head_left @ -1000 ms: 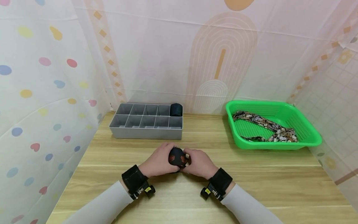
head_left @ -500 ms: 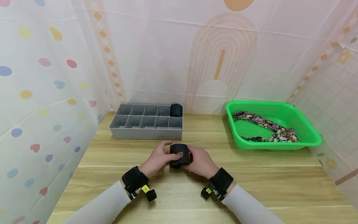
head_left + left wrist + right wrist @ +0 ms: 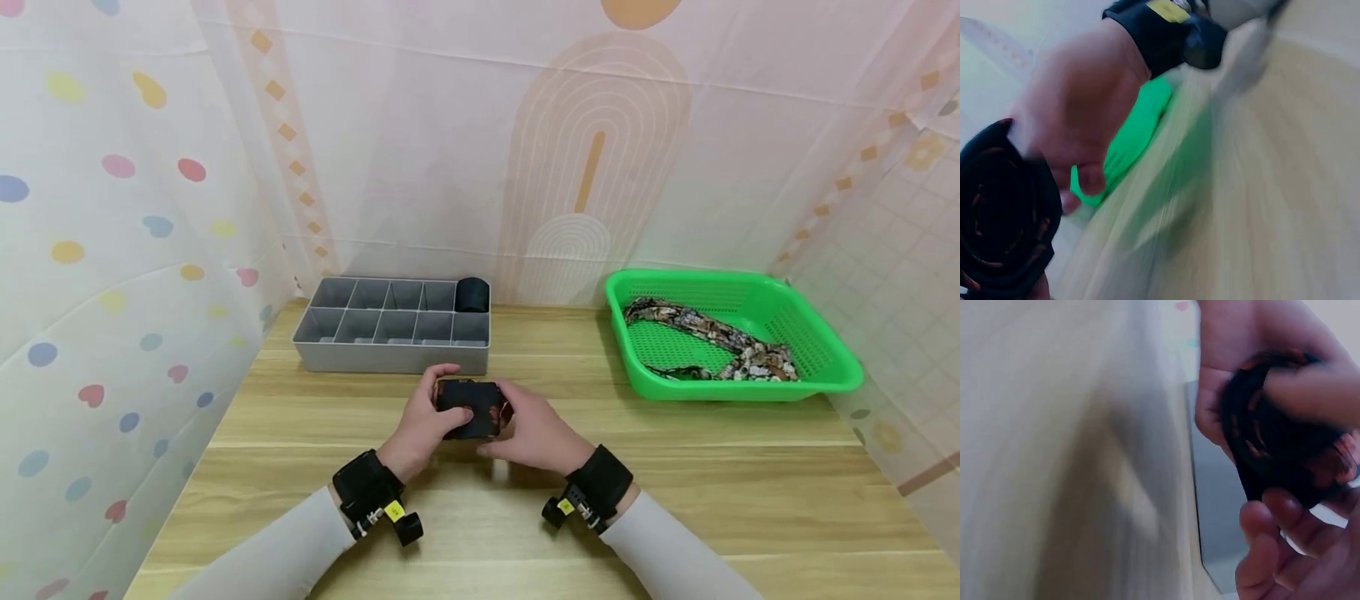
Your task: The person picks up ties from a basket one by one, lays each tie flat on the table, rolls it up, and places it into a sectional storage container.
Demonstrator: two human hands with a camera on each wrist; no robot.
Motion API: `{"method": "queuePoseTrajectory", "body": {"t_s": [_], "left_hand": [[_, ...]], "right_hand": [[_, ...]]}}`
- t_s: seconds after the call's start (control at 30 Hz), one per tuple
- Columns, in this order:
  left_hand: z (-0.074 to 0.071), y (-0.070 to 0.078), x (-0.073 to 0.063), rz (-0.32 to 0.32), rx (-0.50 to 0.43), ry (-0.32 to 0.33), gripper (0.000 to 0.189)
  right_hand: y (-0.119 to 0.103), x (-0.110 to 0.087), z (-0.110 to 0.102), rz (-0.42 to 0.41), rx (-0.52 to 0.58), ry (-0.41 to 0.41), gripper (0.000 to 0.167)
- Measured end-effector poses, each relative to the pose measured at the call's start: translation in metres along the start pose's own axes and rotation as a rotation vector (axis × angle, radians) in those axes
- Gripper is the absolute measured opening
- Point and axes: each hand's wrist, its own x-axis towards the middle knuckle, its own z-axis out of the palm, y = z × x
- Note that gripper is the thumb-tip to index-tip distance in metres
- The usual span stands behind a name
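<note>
Both hands hold a rolled-up necktie (image 3: 478,408), black with orange-red figures, over the middle of the table in the head view. My left hand (image 3: 415,435) grips its left part, thumb across the near side and index finger raised at the far edge. At the other end, my right hand (image 3: 542,429) curls its fingers round the roll. The coiled layers of the necktie (image 3: 997,212) show end-on in the left wrist view. Another spiral end of the necktie (image 3: 1272,437) appears in the right wrist view, partly covered by blurred fingers.
Behind the hands stands a grey divided box (image 3: 393,358), with a dark roll (image 3: 472,295) in its back right compartment. At the right, a green basket (image 3: 750,389) holds a long patterned cloth strip (image 3: 693,323). A patterned curtain (image 3: 420,150) hangs behind the wooden table (image 3: 675,500).
The rolled necktie has been turned between the hands, from its round end showing to lying sideways. The left thumb has moved onto its near side. Box and basket have stayed put.
</note>
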Motion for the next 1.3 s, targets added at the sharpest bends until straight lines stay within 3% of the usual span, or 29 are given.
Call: {"method": "queuePoseTrajectory", "body": {"t_s": [0.13, 0.3, 0.4, 0.57, 0.73, 0.87, 0.97, 1.07, 1.3], "left_hand": [[-0.002, 0.003, 0.001, 0.047, 0.014, -0.011, 0.074], [-0.004, 0.004, 0.001, 0.110, 0.012, -0.039, 0.076], [-0.005, 0.004, 0.002, 0.131, 0.032, -0.070, 0.078], [-0.007, 0.001, 0.003, 0.154, 0.058, -0.108, 0.079], [-0.007, -0.001, 0.004, 0.148, 0.050, -0.097, 0.078], [-0.004, -0.002, 0.005, 0.112, 0.084, -0.018, 0.075], [0.001, -0.003, 0.005, 0.094, 0.146, 0.063, 0.070], [0.004, -0.002, 0.002, 0.099, 0.210, 0.102, 0.065], [0.005, 0.004, -0.006, 0.176, 0.317, 0.054, 0.058]], "right_hand": [[0.007, 0.002, -0.005, 0.031, 0.228, -0.002, 0.086], [0.013, 0.004, -0.003, 0.075, 0.458, 0.030, 0.080], [0.014, 0.005, -0.002, 0.109, 0.536, 0.062, 0.068], [0.013, 0.006, 0.000, 0.123, 0.572, 0.081, 0.050], [0.014, 0.006, 0.001, 0.127, 0.588, 0.095, 0.044], [0.014, 0.006, 0.001, 0.142, 0.585, 0.133, 0.041], [0.014, 0.006, 0.001, 0.170, 0.585, 0.164, 0.041], [0.014, 0.005, 0.002, 0.190, 0.603, 0.174, 0.041], [0.014, 0.004, 0.003, 0.204, 0.646, 0.175, 0.040]]}}
